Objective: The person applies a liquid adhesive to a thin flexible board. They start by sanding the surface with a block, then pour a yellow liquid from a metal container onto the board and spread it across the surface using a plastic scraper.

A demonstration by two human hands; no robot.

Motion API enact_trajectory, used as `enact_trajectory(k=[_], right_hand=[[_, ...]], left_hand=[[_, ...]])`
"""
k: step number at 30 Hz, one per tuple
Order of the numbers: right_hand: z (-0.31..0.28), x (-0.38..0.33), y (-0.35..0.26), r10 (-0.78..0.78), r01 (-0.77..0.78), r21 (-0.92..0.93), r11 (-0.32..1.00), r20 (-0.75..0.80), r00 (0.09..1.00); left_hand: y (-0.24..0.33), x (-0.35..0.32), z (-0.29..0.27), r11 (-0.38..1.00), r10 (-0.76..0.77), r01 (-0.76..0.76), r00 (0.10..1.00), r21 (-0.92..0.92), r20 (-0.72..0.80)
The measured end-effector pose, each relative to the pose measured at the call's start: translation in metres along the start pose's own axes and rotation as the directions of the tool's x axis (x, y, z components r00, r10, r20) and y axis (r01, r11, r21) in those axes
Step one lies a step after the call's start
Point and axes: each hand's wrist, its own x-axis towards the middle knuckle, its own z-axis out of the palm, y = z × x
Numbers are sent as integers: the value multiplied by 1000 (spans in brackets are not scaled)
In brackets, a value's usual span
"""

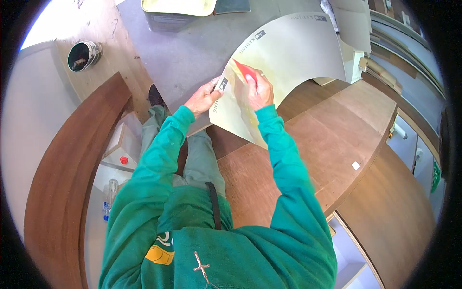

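A curved, arc-shaped cream sheet (308,48) with dark printed marks along its rim lies over the grey worktop (187,53). My left hand (204,98) grips the sheet's left edge, with the thumb on top and the other fingers partly hidden. My right hand (260,90) is closed on a red flat spreader (244,70), whose edge rests on the sheet close to its left rim. Yellowish, wet-looking smears show on the sheet around the spreader.
A pale-topped tin (178,6) stands at the worktop's far edge, beside a dark flat piece (232,6). A bucket (84,56) is on the floor at left. Curved brown panels (67,178) flank me, and a wooden surface (317,144) extends right.
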Motion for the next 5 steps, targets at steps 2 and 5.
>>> enact_trajectory(k=[2,5], right_hand=[[-4,-3,3,17,-18,-10,1000,-44,999],[-7,10,21,52,-52,-164,985,-3,999]], left_hand=[[-2,1,-3,999,-14,15,1000,-43,16],[-3,2,-7,997,-47,51,998,-64,48]])
